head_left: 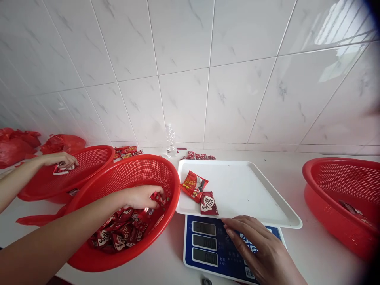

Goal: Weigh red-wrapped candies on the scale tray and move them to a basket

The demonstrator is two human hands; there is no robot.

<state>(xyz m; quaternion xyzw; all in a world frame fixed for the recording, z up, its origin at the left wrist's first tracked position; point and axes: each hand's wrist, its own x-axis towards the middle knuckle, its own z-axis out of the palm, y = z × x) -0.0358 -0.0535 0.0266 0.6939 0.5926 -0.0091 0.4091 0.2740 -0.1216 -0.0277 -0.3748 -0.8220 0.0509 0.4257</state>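
Note:
My left hand [145, 196] reaches into the middle red basket [124, 259], its fingers closed on a red-wrapped packet [157, 196] near the right wall. Below it lie many small red packets [121, 233], some with cream patches and dark characters. My right hand [255, 241] is stretched flat over the blue keypad of a digital scale [204, 263], fingers extended, nothing held. Its fingertips come close to the front edge of the white tray [243, 186] on the scale. Two packets rest at the tray's left side: a bright red packet [192, 185] and a darker red packet [209, 203].
Another person's hand [63, 160] holds small packets over the far-left red basket [97, 158]. Red plastic bags [63, 143] lie behind it. A clear bottle [170, 142] and loose packets [197, 155] are near the tiled wall. A third red basket [320, 206] stands at right.

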